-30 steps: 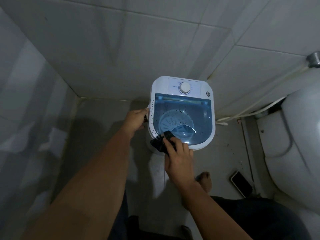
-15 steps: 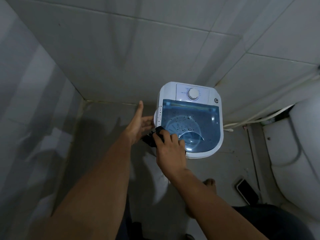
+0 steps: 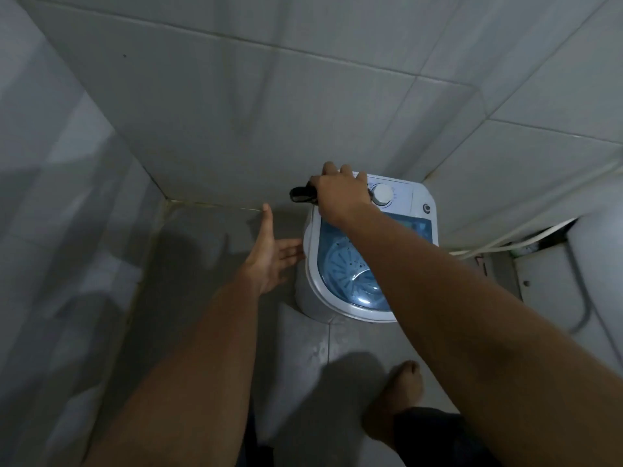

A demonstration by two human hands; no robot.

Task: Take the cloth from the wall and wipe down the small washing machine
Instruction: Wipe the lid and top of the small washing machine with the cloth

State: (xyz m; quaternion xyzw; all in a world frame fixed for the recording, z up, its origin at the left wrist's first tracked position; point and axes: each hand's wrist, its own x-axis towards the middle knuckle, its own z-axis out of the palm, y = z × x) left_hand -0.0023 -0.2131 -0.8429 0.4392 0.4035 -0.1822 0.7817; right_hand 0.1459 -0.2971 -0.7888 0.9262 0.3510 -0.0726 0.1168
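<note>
Cloth point(image 3: 303, 194), dark and bunched, pokes out left of the right hand point(image 3: 340, 193), which grips it on the washing machine point(image 3: 371, 251) at its far-left corner, having moved from the near rim. Left hand point(image 3: 269, 254) stays spread, fingers by the machine's side.

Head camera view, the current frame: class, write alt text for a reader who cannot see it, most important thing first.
A person's right hand presses a dark cloth on the back left corner of a small white washing machine with a blue see-through lid, beside its dial. The left hand is open against the machine's left side. Grey tiled walls surround it.
</note>
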